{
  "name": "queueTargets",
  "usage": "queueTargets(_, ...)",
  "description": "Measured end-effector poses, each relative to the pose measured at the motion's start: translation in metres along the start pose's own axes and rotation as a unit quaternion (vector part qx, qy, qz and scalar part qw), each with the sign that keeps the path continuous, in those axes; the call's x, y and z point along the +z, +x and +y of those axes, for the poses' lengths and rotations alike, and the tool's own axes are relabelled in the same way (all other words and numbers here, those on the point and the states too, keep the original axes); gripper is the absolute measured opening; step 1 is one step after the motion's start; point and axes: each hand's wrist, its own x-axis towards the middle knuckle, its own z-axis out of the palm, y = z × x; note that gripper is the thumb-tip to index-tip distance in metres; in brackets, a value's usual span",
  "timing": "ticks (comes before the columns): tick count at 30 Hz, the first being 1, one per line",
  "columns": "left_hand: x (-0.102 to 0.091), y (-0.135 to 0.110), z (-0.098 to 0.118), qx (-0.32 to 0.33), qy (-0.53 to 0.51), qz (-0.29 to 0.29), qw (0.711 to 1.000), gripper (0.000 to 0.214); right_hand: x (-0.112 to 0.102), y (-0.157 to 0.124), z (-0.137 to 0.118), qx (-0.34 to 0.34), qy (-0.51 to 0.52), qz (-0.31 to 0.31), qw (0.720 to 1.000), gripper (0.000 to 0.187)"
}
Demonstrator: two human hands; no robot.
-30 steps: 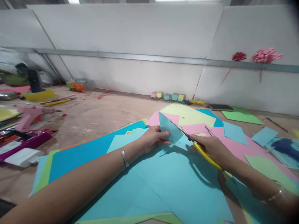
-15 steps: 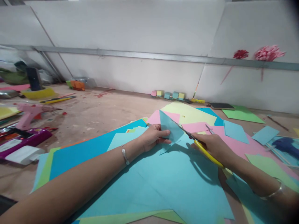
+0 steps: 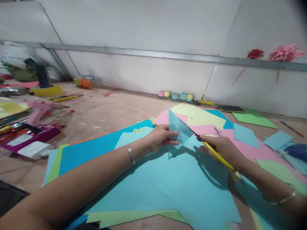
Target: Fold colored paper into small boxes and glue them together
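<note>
A small light-blue piece of paper (image 3: 178, 127) is pinched upright between the thumb and fingers of my left hand (image 3: 161, 137). My right hand (image 3: 223, 148) grips a pair of yellow-handled scissors (image 3: 217, 156), with some of its fingers hidden behind the handle. The dark blades lie along the slanting right edge of the piece; how far apart they are I cannot tell. Beneath both hands spreads a large light-blue sheet (image 3: 153, 182), on top of other coloured sheets.
On the left lie a pink glue gun (image 3: 38, 110), a purple tool (image 3: 31, 139) and a white adapter (image 3: 35, 149). Small paper cubes (image 3: 183, 96) line the wall. A dark phone (image 3: 232, 109) rests near a green sheet (image 3: 255, 117); light-blue cut pieces (image 3: 279, 139) are at right.
The whole scene has shifted slightly to the right as the view turned left. My hands, the paper piece and the scissors keep nearly the same arrangement.
</note>
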Motion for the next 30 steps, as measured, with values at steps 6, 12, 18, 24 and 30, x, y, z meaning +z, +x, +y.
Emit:
queueTargets(6, 0.0010, 0.0004, -0.0010, -0.003, -0.006, -0.002, 1.000, 0.011, 0.0004, -0.0004, 0.0000, 0.005, -0.002, -0.001, 1.000, 0.034)
queueTargets(12, -0.0012, 0.0022, -0.0025, -0.013, -0.011, -0.006, 1.000, 0.011, -0.0003, -0.0004, -0.0006, 0.001, -0.021, -0.009, 1.000, 0.032)
queueTargets(18, -0.0019, 0.0031, -0.0037, -0.011, -0.016, -0.013, 1.000, 0.013, -0.0011, 0.0025, -0.0003, 0.015, -0.062, -0.030, 0.997, 0.028)
queueTargets(24, 0.0018, -0.0001, -0.0025, -0.005, -0.015, -0.013, 1.000, 0.007, 0.0009, -0.0002, -0.0013, 0.010, -0.093, -0.019, 0.995, 0.029)
queueTargets(30, 0.0048, -0.0021, -0.0023, -0.006, -0.015, -0.025, 1.000, 0.007, -0.0005, -0.0027, -0.0019, 0.020, -0.118, -0.018, 0.993, 0.030)
